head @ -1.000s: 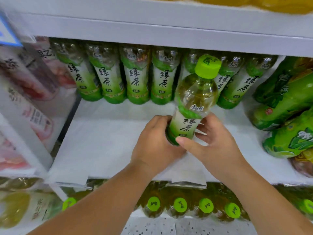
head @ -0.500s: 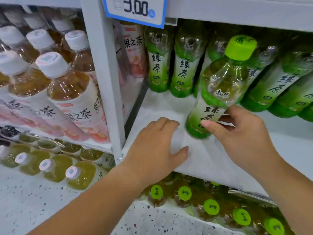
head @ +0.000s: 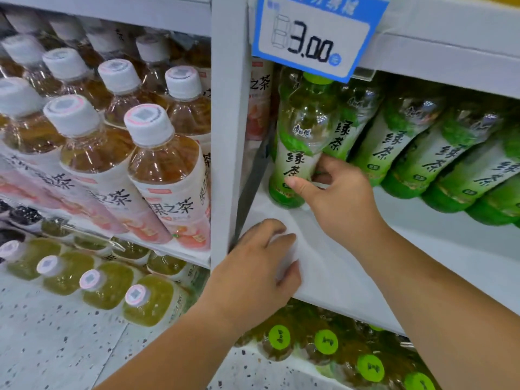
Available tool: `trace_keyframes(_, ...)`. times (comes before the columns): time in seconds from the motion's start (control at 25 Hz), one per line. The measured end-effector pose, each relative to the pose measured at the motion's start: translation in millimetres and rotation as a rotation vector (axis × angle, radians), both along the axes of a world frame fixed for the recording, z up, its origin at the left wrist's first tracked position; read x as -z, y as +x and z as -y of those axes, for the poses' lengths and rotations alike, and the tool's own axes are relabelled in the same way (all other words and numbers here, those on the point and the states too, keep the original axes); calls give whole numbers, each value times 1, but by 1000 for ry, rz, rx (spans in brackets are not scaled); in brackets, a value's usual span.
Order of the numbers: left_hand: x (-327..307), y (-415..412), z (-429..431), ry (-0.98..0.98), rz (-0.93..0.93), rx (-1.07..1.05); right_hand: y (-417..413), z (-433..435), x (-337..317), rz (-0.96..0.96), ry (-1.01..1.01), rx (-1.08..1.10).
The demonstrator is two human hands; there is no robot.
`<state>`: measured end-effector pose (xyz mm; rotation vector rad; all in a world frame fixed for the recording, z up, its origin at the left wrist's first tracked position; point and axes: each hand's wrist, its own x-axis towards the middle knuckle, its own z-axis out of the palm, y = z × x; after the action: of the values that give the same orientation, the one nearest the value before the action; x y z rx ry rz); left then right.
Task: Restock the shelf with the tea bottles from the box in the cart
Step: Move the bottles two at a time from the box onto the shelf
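The right hand [head: 337, 198] grips a green tea bottle [head: 298, 142] low on its label, thumb in front and fingers curled behind. The bottle stands nearly upright at the left end of the shelf [head: 394, 263], just beside the post [head: 228, 122] and under the price tag [head: 315, 38]. Its base is at the shelf surface, though I cannot tell whether it is fully set down. The left hand [head: 253, 266] rests on the shelf's front edge, fingers loosely bent, holding nothing. A back row [head: 439, 153] of matching bottles already runs to the right, touching one another, while the front of the shelf is bare. I judge the restock well short of done: this bottle needs releasing and the front rows need filling. The cart and box are out of view, so the stock left is unknown.
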<state>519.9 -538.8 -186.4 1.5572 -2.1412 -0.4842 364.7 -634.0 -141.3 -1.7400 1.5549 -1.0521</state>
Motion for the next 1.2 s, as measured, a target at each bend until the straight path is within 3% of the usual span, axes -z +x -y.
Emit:
trace_keyframes(0.64, 6, -2, -3, -59, -4, -11, 18, 14, 2, 4, 58, 73)
trace_keyframes(0.84, 2, 1, 3, 5, 2, 53, 18, 2, -5, -30, 222, 85)
trace_keyframes(0.92, -4, 2, 6, 87, -59, 57, 8, -9, -6, -2, 357, 144)
trace_keyframes(1.12, -31, 0, -4, 262, -312, -98, -25, -57, -13, 274, 546, 285)
trace_keyframes(1.2, -51, -3, -15, 445, -426, -183, -35, -82, -18, 315, 596, 348)
